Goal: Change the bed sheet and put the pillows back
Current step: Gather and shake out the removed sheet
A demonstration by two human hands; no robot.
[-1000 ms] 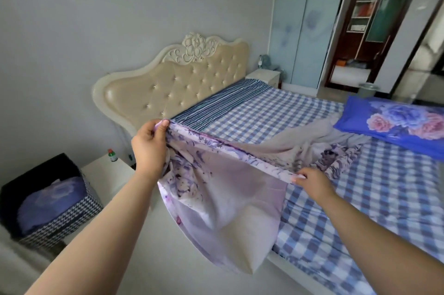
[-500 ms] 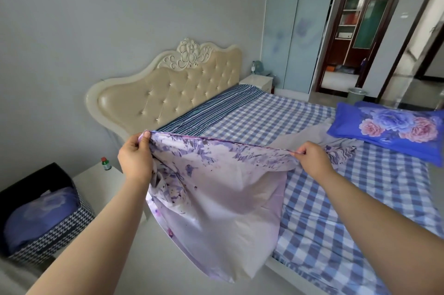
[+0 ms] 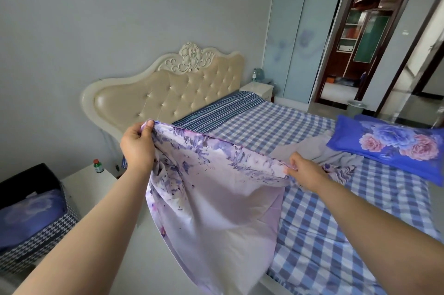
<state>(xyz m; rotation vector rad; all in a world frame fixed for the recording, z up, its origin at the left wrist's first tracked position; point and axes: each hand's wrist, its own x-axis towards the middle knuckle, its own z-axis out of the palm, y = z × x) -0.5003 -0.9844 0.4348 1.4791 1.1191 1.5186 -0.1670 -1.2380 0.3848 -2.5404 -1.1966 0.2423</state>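
Nearest the camera, the lilac floral sheet (image 3: 216,210) hangs in a loose drape off the near side of the bed (image 3: 324,234), its lower part falling below the mattress edge. It hangs this way because only its top hem is held. The left hand (image 3: 137,148) has its fingers and thumb curled round one end of that hem, lifted at the left near the headboard end. The right hand (image 3: 304,171) pinches the same hem further right, lower and over the mattress, so the edge runs taut between the two. Holding a straight edge like this probably serves to find the sheet's side before it is spread. Beyond the right hand the rest of the sheet lies bunched on the blue checked cover, not yet opened out.

At the near left, a dark houndstooth basket (image 3: 36,234) holds a bluish bundle, likely bedding set aside. Beside it a white bedside table (image 3: 81,189) carries a small green-capped bottle (image 3: 98,166).

Further right, a blue rose-print pillow (image 3: 394,145) lies on the far side of the mattress, away from the head end, presumably parked there until the sheet is on. Farthest stands the tufted cream headboard (image 3: 168,100) against the wall.
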